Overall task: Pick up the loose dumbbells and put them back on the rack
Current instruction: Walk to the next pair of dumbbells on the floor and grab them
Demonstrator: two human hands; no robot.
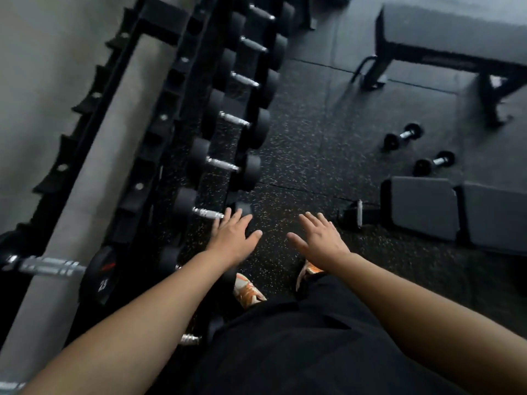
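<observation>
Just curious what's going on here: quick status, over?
Left hand and right hand open, holding nothing. Two small black dumbbells with silver handles loose on floor by grey padded bench. Path clear.

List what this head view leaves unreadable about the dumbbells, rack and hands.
- Two loose dumbbells on the floor: too small and blurred to read any weight marking.
- Bottom-row dumbbell: near head covered by the left hand; contact unclear.
- Dumbbell by the feet: mostly hidden by the left forearm and black clothing.
- Rack: cut off by the top edge.
- Right hand: open, holds nothing.
</observation>
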